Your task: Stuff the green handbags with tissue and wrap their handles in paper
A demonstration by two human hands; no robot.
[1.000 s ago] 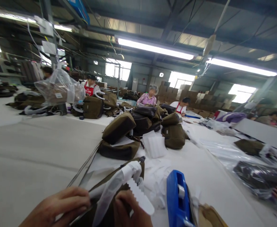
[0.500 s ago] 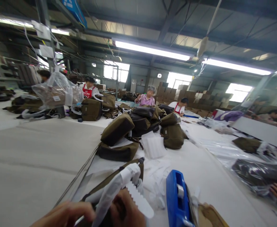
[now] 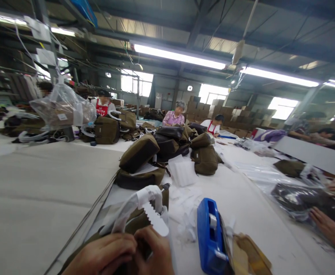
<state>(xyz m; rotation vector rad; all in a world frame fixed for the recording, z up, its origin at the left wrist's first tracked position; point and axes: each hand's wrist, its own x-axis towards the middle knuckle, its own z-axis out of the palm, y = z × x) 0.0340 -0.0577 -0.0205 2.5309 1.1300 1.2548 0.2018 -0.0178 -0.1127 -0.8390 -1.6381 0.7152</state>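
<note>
An olive-brown bag (image 3: pixel 140 222) lies in front of me, partly covered by my hands. Its arched handle (image 3: pixel 127 209) is wrapped in white, translucent material. My left hand (image 3: pixel 108 250) is closed at the near end of this wrapped handle, fingers bent. Right beside it, my right hand (image 3: pixel 154 248) is closed too, its fingertips pinched near the left ones; what they grip is hidden. A white strip with a serrated edge (image 3: pixel 156 221) sticks up just beyond the right knuckles. To the right stands a blue tape dispenser (image 3: pixel 209 238), touched by neither hand.
A pile of olive and black bags (image 3: pixel 167 147) rises ahead, with white foam sheets (image 3: pixel 181 170) beside it. A brown cardboard-like piece (image 3: pixel 250 254) lies right of the dispenser. At far right a co-worker's hand (image 3: pixel 327 225) rests by a plastic-wrapped dark bag (image 3: pixel 296 200).
My left hand has moved right and closed in beside my right hand. The view has shifted slightly. A second co-worker's hand now shows at the wrapped bag on the right.
</note>
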